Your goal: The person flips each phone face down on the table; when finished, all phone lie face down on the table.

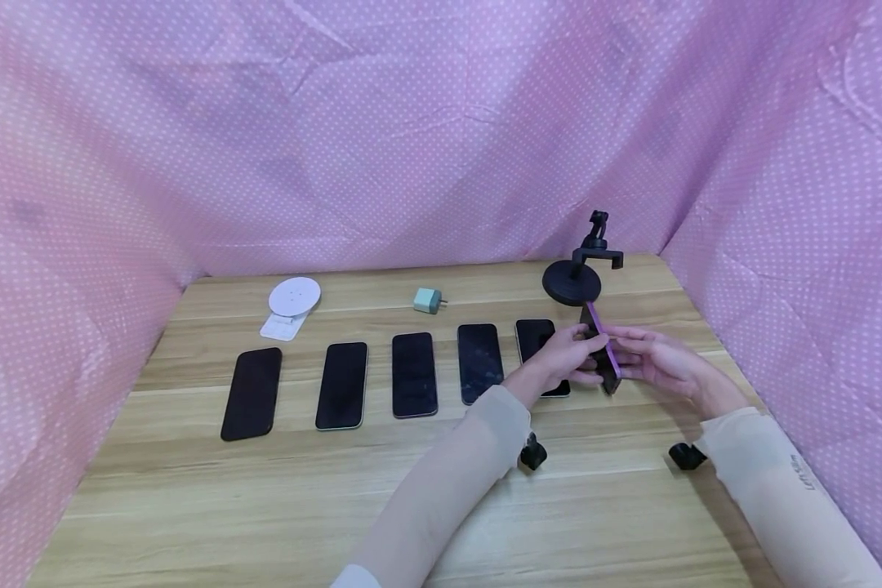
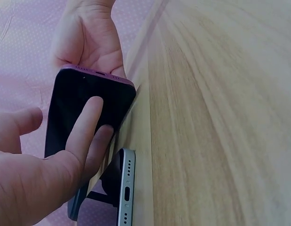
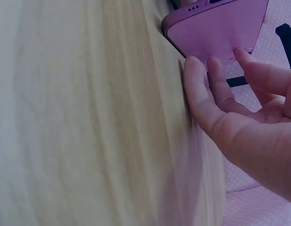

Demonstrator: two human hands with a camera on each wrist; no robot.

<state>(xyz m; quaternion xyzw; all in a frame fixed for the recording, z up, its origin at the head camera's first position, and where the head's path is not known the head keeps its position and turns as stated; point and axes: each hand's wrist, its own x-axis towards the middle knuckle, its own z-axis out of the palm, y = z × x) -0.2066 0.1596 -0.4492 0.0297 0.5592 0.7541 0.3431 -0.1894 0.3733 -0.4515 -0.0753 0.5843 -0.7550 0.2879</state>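
1. Purple smartphone (image 3: 216,33) is held on its long edge between both hands, toward 2 o'clock from the middle of the bench (image 1: 287,514). Its screen is turned to 9 o'clock, its back to 3, and its charging-port end roughly to 6. Whether its lower edge touches the wood cannot be told.

2. By the left hand (image 1: 559,355), extended fingers are laid against the screen rather than wrapped round it; the thumb is raised near the upper edge, and its contact is unclear.

3. By the right hand (image 1: 665,363), loosely extended fingertips are rested on the purple back. Support from both faces is presumably given so that the narrow, upright body does not topple.

4. Five black-screened smartphones (image 1: 415,376) are laid flat in a row from 9 to about 2 o'clock, screens up, well apart, probably so that each can be reached singly. The rightmost is partly covered by the left hand.

5. Behind the row, a white disc-topped stand (image 1: 294,296) is placed toward 10 o'clock, a mint-green wall charger (image 1: 426,300) at 12 and a black phone holder (image 1: 572,283) past 1, perhaps to leave the nearer wood for handling.
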